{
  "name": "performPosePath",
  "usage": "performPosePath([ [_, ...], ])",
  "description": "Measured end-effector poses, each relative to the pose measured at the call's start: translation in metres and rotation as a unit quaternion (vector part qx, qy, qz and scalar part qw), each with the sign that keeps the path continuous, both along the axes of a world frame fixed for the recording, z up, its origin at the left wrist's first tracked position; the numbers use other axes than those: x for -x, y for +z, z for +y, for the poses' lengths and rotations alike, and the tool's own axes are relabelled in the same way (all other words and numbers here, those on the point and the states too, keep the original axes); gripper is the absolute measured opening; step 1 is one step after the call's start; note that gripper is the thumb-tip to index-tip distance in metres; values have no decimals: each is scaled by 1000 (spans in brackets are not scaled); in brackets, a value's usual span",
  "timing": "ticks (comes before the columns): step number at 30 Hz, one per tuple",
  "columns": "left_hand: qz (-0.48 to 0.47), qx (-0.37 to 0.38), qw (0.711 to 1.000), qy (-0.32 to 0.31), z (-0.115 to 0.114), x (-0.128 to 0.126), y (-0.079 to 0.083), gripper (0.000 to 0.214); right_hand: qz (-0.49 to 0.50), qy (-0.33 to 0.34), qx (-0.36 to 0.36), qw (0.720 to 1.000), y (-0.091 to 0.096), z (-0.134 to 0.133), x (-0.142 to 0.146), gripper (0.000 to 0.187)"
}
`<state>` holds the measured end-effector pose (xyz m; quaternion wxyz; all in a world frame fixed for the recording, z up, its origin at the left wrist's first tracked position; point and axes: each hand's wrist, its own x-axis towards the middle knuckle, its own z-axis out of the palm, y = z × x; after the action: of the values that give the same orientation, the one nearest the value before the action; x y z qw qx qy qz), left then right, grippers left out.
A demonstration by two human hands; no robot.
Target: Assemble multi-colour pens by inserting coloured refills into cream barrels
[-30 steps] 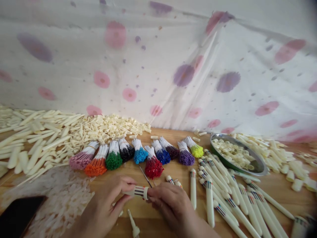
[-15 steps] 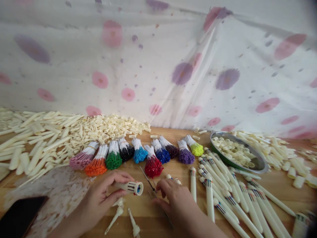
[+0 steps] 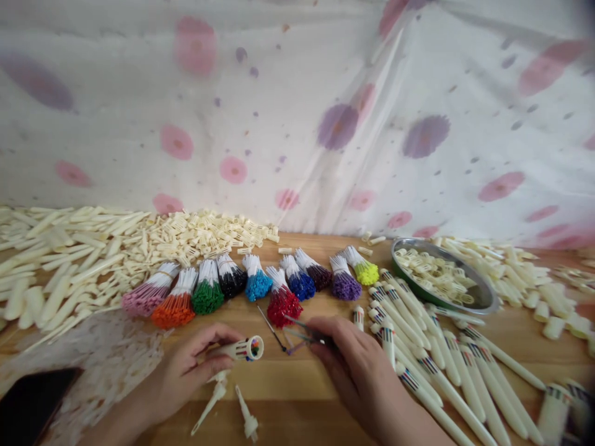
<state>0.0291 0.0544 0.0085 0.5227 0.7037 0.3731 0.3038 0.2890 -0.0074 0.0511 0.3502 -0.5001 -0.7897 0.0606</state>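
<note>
My left hand (image 3: 188, 365) is closed around a cream pen barrel (image 3: 239, 349), its open end with coloured inserts facing right. My right hand (image 3: 356, 365) pinches a few thin refills (image 3: 297, 331) just right of that barrel, near the red bundle (image 3: 281, 303). A row of coloured refill bundles lies behind both hands: pink (image 3: 144, 296), orange (image 3: 174, 306), green (image 3: 207, 294), black (image 3: 230, 280), blue (image 3: 255, 282), purple (image 3: 346, 284), yellow (image 3: 365, 269). Two cream pen tips (image 3: 246, 418) lie on the wooden table (image 3: 297, 396) under my left hand.
Assembled multicolour pens (image 3: 432, 359) lie in a heap at the right. A metal bowl (image 3: 483, 303) of cream clips stands behind them. Heaps of cream parts (image 3: 83, 248) cover the left. A black phone (image 3: 32, 402) lies at the lower left. A spotted cloth (image 3: 297, 124) hangs behind.
My right hand left the barrel's end, reached to the table and picked up thin refills. My left hand kept the barrel, turning its open end to the right.
</note>
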Motion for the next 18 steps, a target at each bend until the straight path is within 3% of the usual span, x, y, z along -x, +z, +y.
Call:
performPosePath([
  [2, -1, 17, 1000, -21, -1, -1, -1, 17, 17, 36, -50, 998, 9, -5, 5, 8],
  [5, 9, 20, 999, -43, -4, -4, 1, 18, 12, 43, -73, 996, 8, -9, 13, 7],
  [18, 3, 18, 999, -41, -6, -8, 3, 18, -6, 34, -63, 997, 1, -4, 15, 13],
])
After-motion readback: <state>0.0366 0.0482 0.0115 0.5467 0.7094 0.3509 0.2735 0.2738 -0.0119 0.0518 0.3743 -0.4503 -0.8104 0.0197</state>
